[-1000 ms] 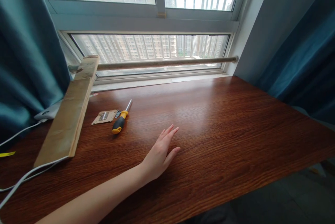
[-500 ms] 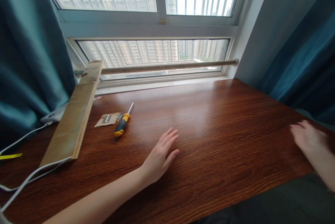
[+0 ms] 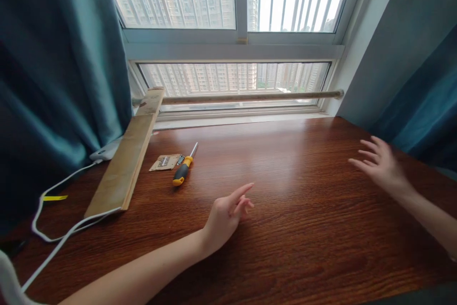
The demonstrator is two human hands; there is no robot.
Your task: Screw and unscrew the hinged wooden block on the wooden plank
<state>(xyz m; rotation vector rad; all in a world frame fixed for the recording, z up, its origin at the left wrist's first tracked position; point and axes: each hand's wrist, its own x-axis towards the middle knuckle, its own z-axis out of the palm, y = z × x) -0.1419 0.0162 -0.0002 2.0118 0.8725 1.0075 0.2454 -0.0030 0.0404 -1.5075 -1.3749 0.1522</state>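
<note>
My left hand (image 3: 228, 217) is over the middle of the wooden tabletop (image 3: 285, 229), one finger stretched out and the others loosely bent, holding nothing. Off to the right, my right hand (image 3: 380, 164) is raised above the table with its fingers spread and nothing in them; it is slightly blurred. Nearest to my left hand lies a screwdriver (image 3: 183, 172) with a black and yellow handle, its metal shaft pointing toward the window. Beside it are a few small dark screws (image 3: 180, 159) and a piece of brown cardboard (image 3: 157, 166) with small metal parts on it.
A long wooden board (image 3: 123, 167) lies along the left side, with a white power strip (image 3: 107, 150) partly behind it. A white cable (image 3: 53, 257) loops at the front left near a yellow strip (image 3: 55, 198). A horizontal pole (image 3: 250, 98) crosses before the window; blue curtains (image 3: 71, 67) hang at both sides.
My right hand has moved left and farther over the table, its fingers spreading. My left hand has turned, its fingers going from flat to partly bent. The view has shifted left.
</note>
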